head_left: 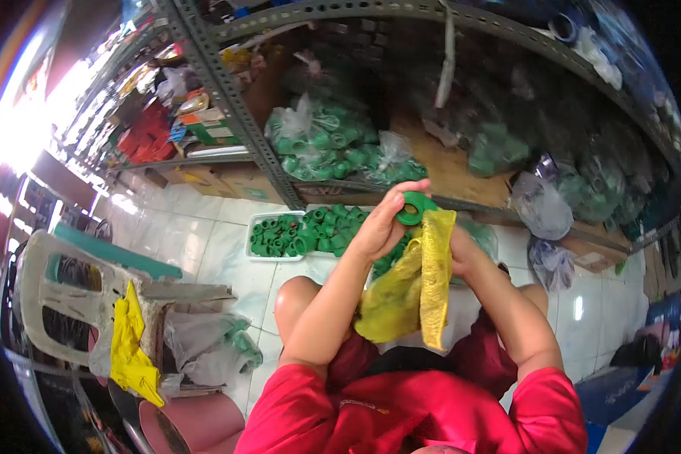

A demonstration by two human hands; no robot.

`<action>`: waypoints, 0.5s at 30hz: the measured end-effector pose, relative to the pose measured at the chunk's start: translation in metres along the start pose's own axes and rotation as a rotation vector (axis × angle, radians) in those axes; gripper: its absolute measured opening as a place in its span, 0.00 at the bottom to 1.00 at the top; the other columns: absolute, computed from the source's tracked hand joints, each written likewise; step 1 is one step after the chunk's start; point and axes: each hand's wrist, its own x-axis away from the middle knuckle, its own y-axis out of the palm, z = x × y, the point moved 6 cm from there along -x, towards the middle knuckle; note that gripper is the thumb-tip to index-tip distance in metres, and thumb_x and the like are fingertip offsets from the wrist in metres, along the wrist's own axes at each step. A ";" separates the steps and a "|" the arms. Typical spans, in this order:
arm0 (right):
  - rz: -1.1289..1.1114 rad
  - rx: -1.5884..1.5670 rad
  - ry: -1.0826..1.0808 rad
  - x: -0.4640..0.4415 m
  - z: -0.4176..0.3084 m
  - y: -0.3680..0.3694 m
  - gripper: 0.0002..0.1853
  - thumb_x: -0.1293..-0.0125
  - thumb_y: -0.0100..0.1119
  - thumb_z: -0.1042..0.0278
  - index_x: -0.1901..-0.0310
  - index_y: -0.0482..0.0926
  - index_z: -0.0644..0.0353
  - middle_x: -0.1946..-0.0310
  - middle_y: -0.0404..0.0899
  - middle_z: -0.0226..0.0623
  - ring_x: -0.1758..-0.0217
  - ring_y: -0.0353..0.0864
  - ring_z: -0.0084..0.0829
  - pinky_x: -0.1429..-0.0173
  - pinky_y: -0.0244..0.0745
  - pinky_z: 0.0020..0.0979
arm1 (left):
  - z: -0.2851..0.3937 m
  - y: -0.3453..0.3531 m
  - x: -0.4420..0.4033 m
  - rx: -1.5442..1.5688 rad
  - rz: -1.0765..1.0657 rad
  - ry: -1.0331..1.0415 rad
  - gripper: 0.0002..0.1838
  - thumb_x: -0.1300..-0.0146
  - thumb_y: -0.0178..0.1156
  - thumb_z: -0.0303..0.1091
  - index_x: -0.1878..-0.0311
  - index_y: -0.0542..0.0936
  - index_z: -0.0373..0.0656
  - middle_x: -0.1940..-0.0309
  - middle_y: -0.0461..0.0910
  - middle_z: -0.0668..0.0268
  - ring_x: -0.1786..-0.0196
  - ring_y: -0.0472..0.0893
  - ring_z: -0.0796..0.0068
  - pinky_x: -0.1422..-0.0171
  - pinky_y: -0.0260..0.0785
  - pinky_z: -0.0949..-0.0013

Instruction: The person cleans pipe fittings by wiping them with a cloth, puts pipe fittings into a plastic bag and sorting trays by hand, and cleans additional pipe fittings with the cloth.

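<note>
My left hand (380,225) is closed on a green plastic pipe fitting (422,201), whose round opening faces up toward me. A yellow cloth (435,280), dark with stains in places, hangs from beside the fitting down over my lap. My right hand (459,246) is closed on this cloth against the fitting's right side, its fingers mostly hidden behind the fabric. Just beyond my knees, many loose green fittings (333,227) lie in white trays (277,259) on the floor.
A metal shelf rack (242,113) stands ahead, holding plastic bags of green fittings (318,136). On my left, a worn plastic chair (34,303) has another yellow cloth (131,340) draped on it. Clear bags (204,340) lie beside it. A blue box (617,390) sits at right.
</note>
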 end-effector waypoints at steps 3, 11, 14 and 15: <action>0.394 0.750 -0.255 0.013 -0.023 0.013 0.11 0.41 0.51 0.68 0.57 0.74 0.63 0.65 0.77 0.33 0.63 0.76 0.24 0.61 0.71 0.28 | -0.002 -0.018 0.007 0.054 0.189 -0.279 0.18 0.38 0.46 0.44 0.47 0.66 0.47 0.49 0.69 0.65 0.47 0.70 0.68 0.48 0.66 0.61; 0.347 0.721 -0.221 0.012 -0.012 0.012 0.14 0.40 0.52 0.66 0.53 0.72 0.60 0.61 0.75 0.33 0.58 0.74 0.25 0.56 0.71 0.30 | -0.009 -0.025 0.004 -0.595 0.362 -0.181 0.23 0.35 0.41 0.52 0.61 0.74 0.41 0.66 0.73 0.70 0.60 0.69 0.79 0.52 0.62 0.73; 0.268 0.095 -0.074 0.017 -0.011 0.029 0.15 0.38 0.49 0.60 0.53 0.70 0.58 0.63 0.75 0.33 0.62 0.77 0.28 0.59 0.74 0.32 | 0.005 -0.013 0.001 -0.637 0.282 0.018 0.20 0.34 0.42 0.48 0.60 0.74 0.40 0.66 0.72 0.70 0.59 0.68 0.79 0.49 0.61 0.72; 0.236 0.072 -0.071 0.017 -0.014 0.032 0.16 0.38 0.48 0.58 0.53 0.69 0.59 0.64 0.75 0.33 0.63 0.77 0.29 0.59 0.75 0.32 | 0.009 -0.009 -0.001 -0.655 0.245 0.040 0.20 0.34 0.42 0.48 0.59 0.74 0.40 0.65 0.72 0.70 0.59 0.68 0.79 0.50 0.61 0.73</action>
